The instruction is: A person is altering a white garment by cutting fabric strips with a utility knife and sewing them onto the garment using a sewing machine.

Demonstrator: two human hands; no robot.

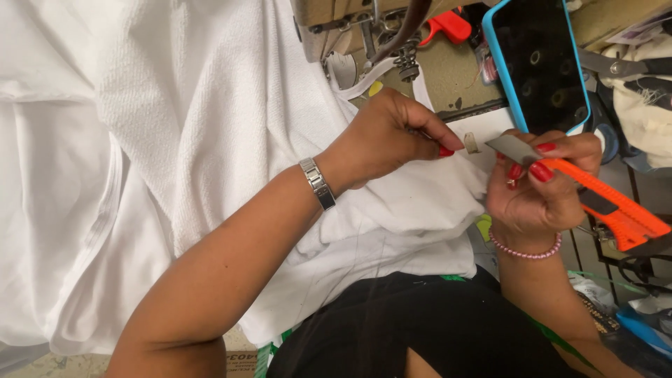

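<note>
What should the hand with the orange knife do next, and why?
Probably bring the blade tip slowly toward the spot the left hand pinches on the white fabric. The right hand holds the orange utility knife with its blade out, pointing at that pinch but not yet touching it.

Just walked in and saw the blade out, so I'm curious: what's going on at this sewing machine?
A person sits at a beige sewing machine with white terry cloth fabric piled across it. The right hand holds an orange utility knife, grey blade extended toward the cloth's edge. The left hand pinches the fabric just beside the blade. A phone in a blue case leans against the machine behind.
</note>
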